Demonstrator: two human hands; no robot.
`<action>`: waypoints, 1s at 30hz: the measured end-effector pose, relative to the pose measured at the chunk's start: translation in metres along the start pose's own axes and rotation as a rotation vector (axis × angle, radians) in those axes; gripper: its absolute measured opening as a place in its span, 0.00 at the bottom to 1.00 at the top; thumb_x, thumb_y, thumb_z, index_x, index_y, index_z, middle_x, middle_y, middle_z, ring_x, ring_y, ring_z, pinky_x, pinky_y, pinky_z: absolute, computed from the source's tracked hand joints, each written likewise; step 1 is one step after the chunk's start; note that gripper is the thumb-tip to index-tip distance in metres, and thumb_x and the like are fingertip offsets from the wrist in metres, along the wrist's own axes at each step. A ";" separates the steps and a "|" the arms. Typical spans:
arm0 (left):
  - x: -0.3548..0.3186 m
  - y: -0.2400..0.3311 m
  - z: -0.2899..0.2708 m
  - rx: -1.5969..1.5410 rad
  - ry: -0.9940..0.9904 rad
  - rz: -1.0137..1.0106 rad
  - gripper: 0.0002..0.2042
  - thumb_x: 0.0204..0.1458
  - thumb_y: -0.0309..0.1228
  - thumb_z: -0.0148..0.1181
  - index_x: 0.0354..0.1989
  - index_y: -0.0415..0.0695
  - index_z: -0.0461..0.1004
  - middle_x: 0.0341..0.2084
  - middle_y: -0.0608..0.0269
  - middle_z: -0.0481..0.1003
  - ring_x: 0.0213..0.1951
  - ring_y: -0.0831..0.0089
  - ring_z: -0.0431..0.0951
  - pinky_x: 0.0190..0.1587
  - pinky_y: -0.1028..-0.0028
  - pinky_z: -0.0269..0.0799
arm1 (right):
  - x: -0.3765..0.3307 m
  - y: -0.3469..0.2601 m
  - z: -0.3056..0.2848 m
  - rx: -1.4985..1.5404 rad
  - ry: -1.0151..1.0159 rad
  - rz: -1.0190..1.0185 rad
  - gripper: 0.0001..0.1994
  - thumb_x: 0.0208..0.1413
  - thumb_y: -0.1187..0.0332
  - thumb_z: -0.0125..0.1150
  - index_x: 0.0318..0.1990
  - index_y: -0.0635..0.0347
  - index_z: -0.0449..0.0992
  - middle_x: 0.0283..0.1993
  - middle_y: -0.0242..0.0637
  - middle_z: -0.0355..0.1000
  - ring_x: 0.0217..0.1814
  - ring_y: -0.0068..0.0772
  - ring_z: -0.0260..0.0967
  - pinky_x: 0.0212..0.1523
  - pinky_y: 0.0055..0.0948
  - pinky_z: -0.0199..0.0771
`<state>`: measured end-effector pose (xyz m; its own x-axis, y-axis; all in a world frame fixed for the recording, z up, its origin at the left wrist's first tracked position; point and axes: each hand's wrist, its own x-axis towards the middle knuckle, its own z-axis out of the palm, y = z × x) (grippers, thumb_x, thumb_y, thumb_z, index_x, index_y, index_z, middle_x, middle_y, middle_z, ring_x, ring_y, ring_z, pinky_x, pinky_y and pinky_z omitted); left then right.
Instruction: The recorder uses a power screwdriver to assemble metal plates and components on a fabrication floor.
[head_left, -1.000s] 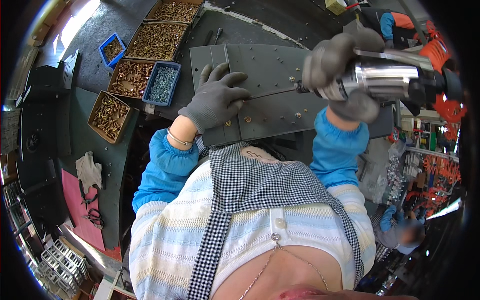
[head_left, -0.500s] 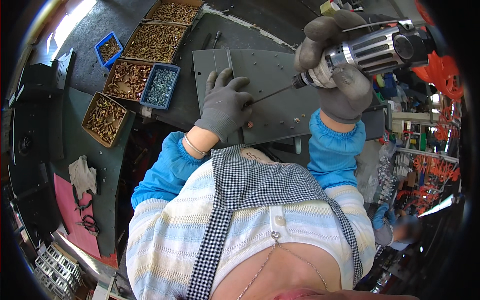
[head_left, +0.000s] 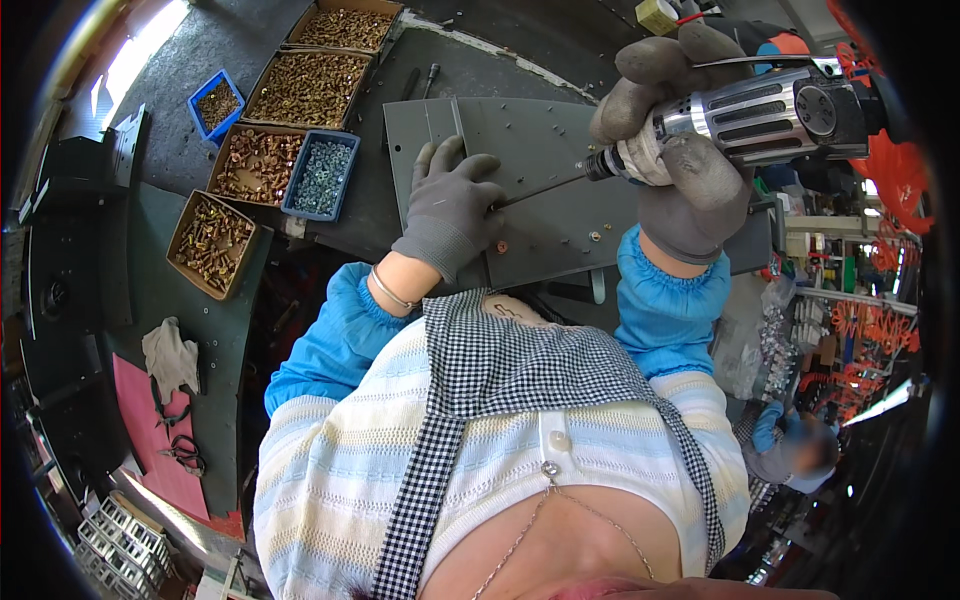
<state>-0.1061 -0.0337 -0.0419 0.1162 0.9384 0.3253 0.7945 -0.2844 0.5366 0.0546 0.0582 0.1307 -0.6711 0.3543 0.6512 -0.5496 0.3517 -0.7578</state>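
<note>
My right hand [head_left: 690, 170], in a grey work glove, grips a silver power screwdriver [head_left: 765, 118] lying nearly level, its long thin bit [head_left: 545, 190] pointing left. On a dark grey metal panel [head_left: 540, 150] rests my left hand [head_left: 445, 205], gloved the same way. Its thumb and a finger come together at the bit's tip; whatever sits between them is hidden. The other fingers lie spread over the panel. Several small studs stand on the panel, and a copper-coloured fastener [head_left: 502, 247] lies near its front edge, right of my left hand.
Cardboard boxes of brass-coloured screws [head_left: 308, 85], a blue bin of silvery fasteners [head_left: 321, 172] and a smaller blue bin [head_left: 215, 105] stand at the far left. A pale glove [head_left: 171, 355] and scissors [head_left: 184, 455] lie at the left. Another person [head_left: 785, 445] is at the lower right.
The power screwdriver has shifted slightly to the right and tilted a little in my right hand. My left hand stays in place, with the bit's tip still at its fingers.
</note>
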 end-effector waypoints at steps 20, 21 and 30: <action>-0.001 -0.002 0.000 -0.012 0.010 0.016 0.10 0.42 0.37 0.64 0.34 0.53 0.84 0.53 0.66 0.73 0.65 0.48 0.59 0.69 0.47 0.45 | 0.003 -0.004 0.011 -0.088 0.078 -0.019 0.30 0.54 0.70 0.58 0.65 0.64 0.60 0.57 0.53 0.71 0.45 0.35 0.76 0.41 0.34 0.80; -0.001 -0.002 0.000 -0.012 0.011 0.016 0.10 0.42 0.37 0.64 0.34 0.53 0.84 0.53 0.66 0.73 0.65 0.48 0.59 0.69 0.47 0.45 | 0.003 -0.005 0.011 -0.132 0.100 -0.019 0.30 0.53 0.69 0.59 0.65 0.64 0.60 0.56 0.53 0.71 0.44 0.35 0.76 0.40 0.35 0.79; -0.002 -0.001 0.001 -0.021 0.041 0.019 0.09 0.43 0.38 0.64 0.33 0.53 0.84 0.54 0.65 0.73 0.65 0.48 0.59 0.69 0.48 0.45 | 0.002 -0.009 0.006 -0.156 0.084 -0.031 0.31 0.51 0.67 0.59 0.64 0.66 0.62 0.56 0.52 0.72 0.41 0.34 0.76 0.36 0.37 0.77</action>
<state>-0.1068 -0.0348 -0.0442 0.1062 0.9240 0.3672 0.7793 -0.3067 0.5464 0.0549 0.0510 0.1385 -0.6077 0.4101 0.6801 -0.4807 0.4917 -0.7261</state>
